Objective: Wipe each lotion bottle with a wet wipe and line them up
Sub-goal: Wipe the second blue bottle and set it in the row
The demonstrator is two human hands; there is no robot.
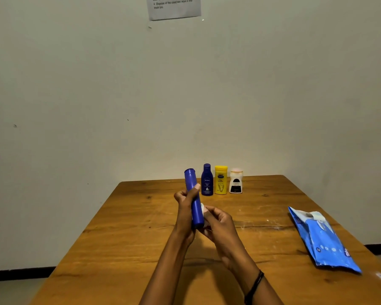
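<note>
My left hand (185, 201) grips a tall blue lotion bottle (194, 199) around its middle and holds it nearly upright above the table. My right hand (218, 223) presses a white wet wipe (204, 211) against the bottle's lower right side; most of the wipe is hidden by my fingers. Behind, near the wall, three bottles stand in a row: a dark blue bottle (207, 180), a yellow bottle (220, 179) and a white bottle (236, 181) with a pale cap.
The wooden table (130, 238) reaches to a white wall. A blue wet-wipe pack (323, 238) lies flat near the right edge. A printed sheet (174, 6) is taped high on the wall. The floor shows at the lower left.
</note>
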